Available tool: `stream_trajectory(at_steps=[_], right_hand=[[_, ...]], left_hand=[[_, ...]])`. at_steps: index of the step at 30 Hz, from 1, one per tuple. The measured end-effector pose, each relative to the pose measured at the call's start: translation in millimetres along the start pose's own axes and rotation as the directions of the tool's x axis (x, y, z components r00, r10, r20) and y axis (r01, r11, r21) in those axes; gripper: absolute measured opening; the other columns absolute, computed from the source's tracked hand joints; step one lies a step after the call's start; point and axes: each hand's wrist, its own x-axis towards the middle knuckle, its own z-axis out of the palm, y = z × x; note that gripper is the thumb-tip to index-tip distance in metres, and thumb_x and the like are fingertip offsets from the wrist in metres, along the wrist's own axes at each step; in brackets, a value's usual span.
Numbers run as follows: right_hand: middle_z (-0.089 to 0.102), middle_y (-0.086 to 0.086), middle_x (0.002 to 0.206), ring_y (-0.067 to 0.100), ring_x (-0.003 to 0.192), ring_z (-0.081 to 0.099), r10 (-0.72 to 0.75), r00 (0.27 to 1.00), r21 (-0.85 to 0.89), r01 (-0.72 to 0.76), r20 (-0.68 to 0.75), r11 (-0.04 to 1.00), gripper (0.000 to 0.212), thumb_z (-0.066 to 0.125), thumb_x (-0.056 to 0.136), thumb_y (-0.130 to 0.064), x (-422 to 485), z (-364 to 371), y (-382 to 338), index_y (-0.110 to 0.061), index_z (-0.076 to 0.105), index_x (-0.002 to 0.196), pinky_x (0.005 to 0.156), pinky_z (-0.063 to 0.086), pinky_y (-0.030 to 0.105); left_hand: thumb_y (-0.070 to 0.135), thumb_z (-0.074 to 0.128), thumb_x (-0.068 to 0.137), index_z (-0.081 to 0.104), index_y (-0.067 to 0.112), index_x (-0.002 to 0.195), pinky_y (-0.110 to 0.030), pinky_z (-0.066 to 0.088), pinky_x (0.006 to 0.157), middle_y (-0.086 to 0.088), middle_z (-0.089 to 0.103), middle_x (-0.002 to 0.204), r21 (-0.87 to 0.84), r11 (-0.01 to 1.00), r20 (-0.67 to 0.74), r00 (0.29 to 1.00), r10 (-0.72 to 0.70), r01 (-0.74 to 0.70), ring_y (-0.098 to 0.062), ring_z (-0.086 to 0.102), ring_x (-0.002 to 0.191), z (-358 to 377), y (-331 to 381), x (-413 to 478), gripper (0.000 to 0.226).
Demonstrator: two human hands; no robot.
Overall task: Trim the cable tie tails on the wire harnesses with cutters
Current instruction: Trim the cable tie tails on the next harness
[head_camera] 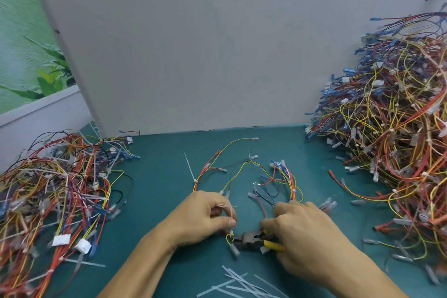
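A wire harness (244,172) of red, yellow, black and blue wires lies spread on the green table in front of me. My left hand (205,218) pinches part of it, with a white cable tie tail (231,211) between thumb and fingers. My right hand (307,237) grips yellow-handled cutters (251,242), whose dark jaws point left at a white tie head (231,233) just under my left thumb. Another uncut tie tail (189,168) sticks up from the harness's left branch.
A tall heap of harnesses (391,128) fills the right side. A lower pile of harnesses (55,196) lies on the left. Cut white tie tails (239,284) are scattered at the table's near edge. A grey partition (193,43) stands behind.
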Motion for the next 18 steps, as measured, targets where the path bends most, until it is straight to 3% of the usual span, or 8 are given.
stream_trajectory(at_steps=[3, 7, 14, 18], right_hand=[[0.051, -0.002, 0.101, 0.027, 0.102, 0.053, 0.059, 0.998, 0.010, -0.059, 0.020, 0.998, 0.027, 0.047, 0.088, -0.040, -0.9, -1.3, 1.5, -0.027, 0.058, 0.108, 0.068, 0.025, 0.032], [0.053, -0.004, 0.104, 0.027, 0.100, 0.056, 0.134, 0.991, 0.018, -0.134, 0.007, 0.991, 0.030, 0.045, 0.088, -0.040, -1.8, -4.0, 1.9, -0.029, 0.058, 0.113, 0.065, 0.027, 0.031], [0.052, -0.003, 0.106, 0.029, 0.099, 0.057, 0.152, 0.988, 0.027, -0.152, 0.011, 0.988, 0.029, 0.045, 0.088, -0.041, -0.7, -1.5, -5.2, -0.027, 0.057, 0.110, 0.065, 0.028, 0.031], [0.045, -0.002, 0.095, 0.027, 0.100, 0.057, 0.172, 0.985, 0.019, -0.172, 0.011, 0.985, 0.028, 0.043, 0.090, -0.040, -1.7, -2.1, -3.2, -0.027, 0.058, 0.110, 0.065, 0.027, 0.031]], left_hand=[[0.027, 0.065, 0.075, 0.068, 0.020, 0.076, -0.041, 0.051, 0.076, -0.015, 0.067, 0.079, -0.024, 0.999, -0.017, 1.000, -0.023, 0.022, -0.029, 0.059, 0.070, 1.4, -2.1, -0.2, 0.008], [0.030, 0.064, 0.077, 0.066, 0.021, 0.079, -0.035, 0.049, 0.068, -0.025, 0.060, 0.074, -0.048, 0.998, -0.011, 0.999, -0.037, 0.037, -0.014, 0.049, 0.065, 0.9, -2.7, -1.2, 0.009], [0.016, 0.066, 0.084, 0.066, 0.014, 0.077, -0.025, 0.045, 0.066, -0.004, 0.053, 0.062, -0.081, 0.995, 0.007, 0.998, -0.058, 0.058, -0.013, 0.047, 0.060, 0.7, -3.6, -1.8, 0.007], [0.008, 0.065, 0.087, 0.065, 0.014, 0.076, -0.015, 0.044, 0.060, 0.012, 0.048, 0.048, -0.114, 0.990, 0.022, 0.997, -0.080, 0.082, -0.001, 0.045, 0.050, 0.6, -1.9, -2.6, 0.012]])
